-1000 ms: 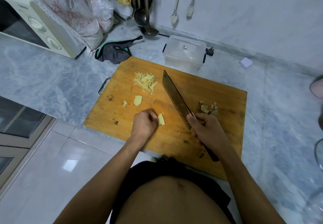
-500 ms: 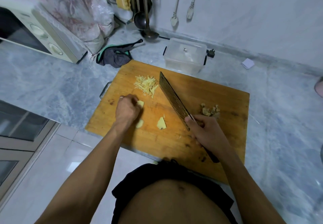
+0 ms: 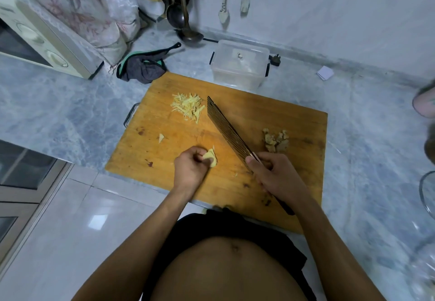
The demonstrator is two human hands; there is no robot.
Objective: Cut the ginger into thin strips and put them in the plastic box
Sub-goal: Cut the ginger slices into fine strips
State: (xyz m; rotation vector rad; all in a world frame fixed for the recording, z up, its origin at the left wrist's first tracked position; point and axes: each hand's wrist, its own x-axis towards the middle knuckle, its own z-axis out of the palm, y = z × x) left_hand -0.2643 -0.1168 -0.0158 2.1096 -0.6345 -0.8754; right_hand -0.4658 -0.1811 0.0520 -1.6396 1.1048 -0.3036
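Home kitchen, marble counter (image 3: 70, 103), microwave (image 3: 35, 42), ladles (image 3: 179, 16)

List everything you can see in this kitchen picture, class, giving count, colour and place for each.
cutting board: one, wooden, on grey counter
ginger strips: one pile, pale yellow, board's far left
ginger slices: small stack, yellow, at left fingertips
ginger scrap: one, yellow, board's left
ginger peelings: one pile, brownish, board's right
cleaver: one, dark, over the board
plastic box: one, clear, lidded, behind board
ladle: one, dark, by wall
microwave: one, cream, far left
left hand: pinches slices
right hand: grips cleaver
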